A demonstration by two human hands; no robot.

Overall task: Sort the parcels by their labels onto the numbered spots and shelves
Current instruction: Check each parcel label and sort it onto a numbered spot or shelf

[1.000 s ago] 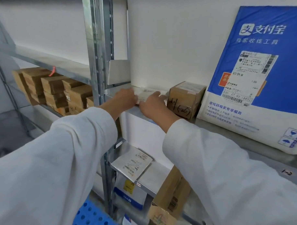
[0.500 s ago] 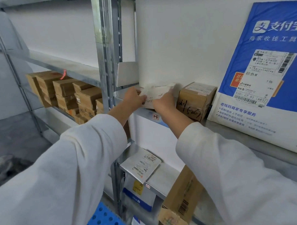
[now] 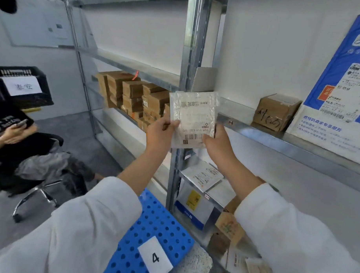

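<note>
Parcel (image 3: 194,115), head view: a thin bubble mailer held upright in the air before the shelf (image 3: 277,138), label toward the camera, pinched at its lower edges by the left hand (image 3: 158,135) and right hand (image 3: 217,142); judged light, limp, slick, so grip the edges.

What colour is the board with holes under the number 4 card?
The board is bright blue, best seen in the head view.
</note>
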